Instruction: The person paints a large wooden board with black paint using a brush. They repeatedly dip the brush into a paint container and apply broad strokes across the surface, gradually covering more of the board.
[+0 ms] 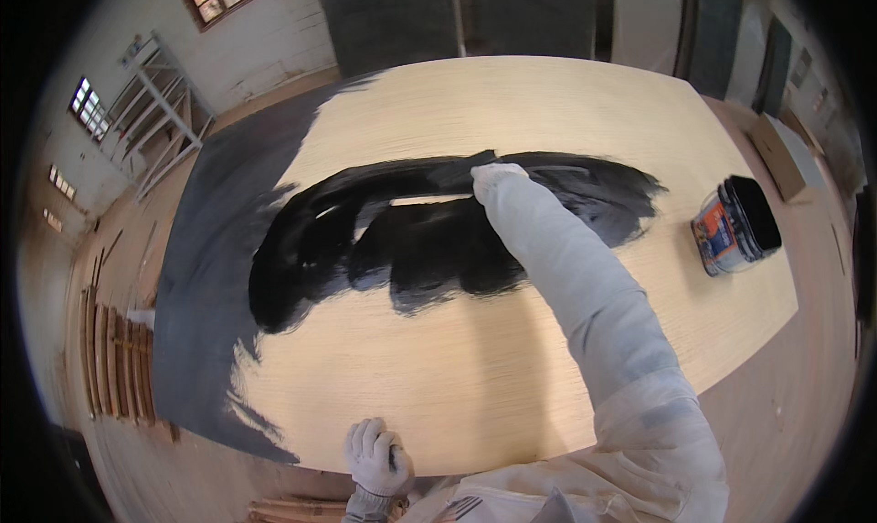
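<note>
Pale wooden board point(512, 377), part-painted black, open paint tub point(735, 226) on it.

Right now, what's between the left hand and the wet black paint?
Head view: only bare, unpainted board lies between the left hand and the black paint.

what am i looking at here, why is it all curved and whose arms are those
There is no machine here. The picture comes from a wide fisheye camera worn on a person's head, looking down at their own hands; the lens bends straight edges, which is why the board looks rounded.

Both arms belong to that person, in white gloves and pale sleeves. The right hand reaches far out over a large pale wooden board and rests on the wet black paint spread across its middle. What its fingers hold, if anything, is too blurred to tell. The left hand grips the board's near edge.

The board's left side has a duller, dark grey coat. At the right, on the board, stands an open paint can.
</note>
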Available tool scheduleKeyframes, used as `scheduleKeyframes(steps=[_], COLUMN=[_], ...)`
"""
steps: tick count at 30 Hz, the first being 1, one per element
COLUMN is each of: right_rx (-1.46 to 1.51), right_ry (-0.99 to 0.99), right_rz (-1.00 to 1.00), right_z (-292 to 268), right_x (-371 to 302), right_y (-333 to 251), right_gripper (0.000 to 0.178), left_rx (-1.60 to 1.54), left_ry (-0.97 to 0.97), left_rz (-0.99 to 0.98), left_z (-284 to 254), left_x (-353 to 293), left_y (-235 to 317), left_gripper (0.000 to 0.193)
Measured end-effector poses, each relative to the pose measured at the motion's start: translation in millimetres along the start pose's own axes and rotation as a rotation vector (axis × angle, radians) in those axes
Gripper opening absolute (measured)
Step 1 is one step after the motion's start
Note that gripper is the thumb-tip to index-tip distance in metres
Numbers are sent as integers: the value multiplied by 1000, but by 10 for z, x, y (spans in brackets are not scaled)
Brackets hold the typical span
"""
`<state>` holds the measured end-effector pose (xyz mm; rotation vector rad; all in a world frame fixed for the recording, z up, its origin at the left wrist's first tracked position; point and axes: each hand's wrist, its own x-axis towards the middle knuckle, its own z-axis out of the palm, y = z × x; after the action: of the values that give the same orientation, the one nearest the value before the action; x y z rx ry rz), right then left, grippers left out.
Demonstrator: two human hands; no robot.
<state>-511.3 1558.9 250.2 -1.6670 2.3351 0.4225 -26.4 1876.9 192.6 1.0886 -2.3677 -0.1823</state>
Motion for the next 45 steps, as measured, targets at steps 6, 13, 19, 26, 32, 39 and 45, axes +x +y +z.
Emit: scheduleKeyframes(steps=[6,13,19,26,32,39,45], right_rx=[1,342,39,63,121,33,156], right_ry=[-45,11,-109,-46,-45,-37,30], right_rz=[-158,404,102,219,-61,21,-13], right_z=[75,588,204,161,-169,-229,-271], right_x=[-1269,-1254,-1916,-1206,-942,-1098,-644], right_y=[-327,1173,-294,-94,-2150,-1863,-2602], right_gripper=[51,62,57,50,57,56,66], left_rx=[-11,-118,-166,-202,-233,-327,-281], left_ry=[3,-12,-48,-22,-5,-13,-43], left_rz=[-75,-45,-49,-22,-14,20,0], left_z=[-95,-55,-156,-85,-94,-279,-281], left_x=[-135,-67,-116,-153,-157,-319,-268], left_y=[-49,-111,-173,-253,-303,-622,-587], left_gripper=[23,27,31,31,30,29,30])
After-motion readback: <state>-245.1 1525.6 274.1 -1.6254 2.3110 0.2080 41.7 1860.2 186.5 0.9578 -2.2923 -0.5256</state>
